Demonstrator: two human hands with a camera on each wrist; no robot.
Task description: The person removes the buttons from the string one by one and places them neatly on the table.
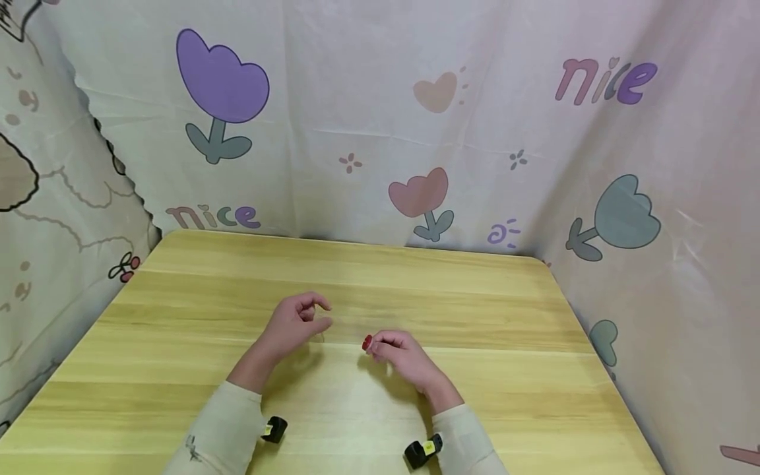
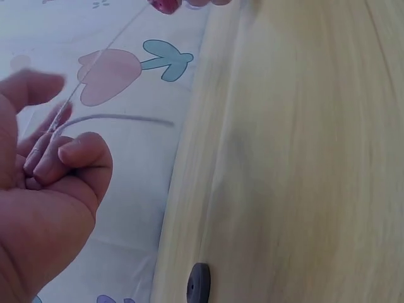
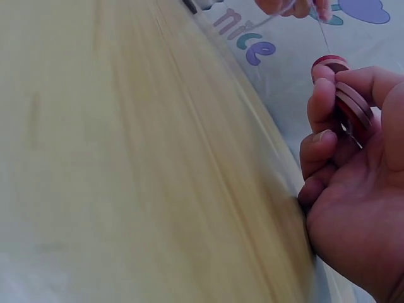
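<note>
My right hand (image 1: 406,359) pinches a small red spool-like piece with two round flanges (image 3: 356,110) between thumb and fingers, a little above the table. Its fingers hide the middle part. A thin white string (image 2: 126,116) runs from that piece across the gap to my left hand (image 1: 297,323). There the curled fingers grip the string, and a loose length of it sticks out past them in the left wrist view. The left index finger and thumb stand apart. At the top of the left wrist view, the red piece (image 2: 166,5) shows only in part.
A wood-grain table (image 1: 356,270) lies under both hands. Behind it and at its sides hangs pale cloth (image 1: 356,92) printed with flowers and words. Black wrist cameras sit by the left sleeve (image 1: 214,425) and the right sleeve (image 1: 466,439).
</note>
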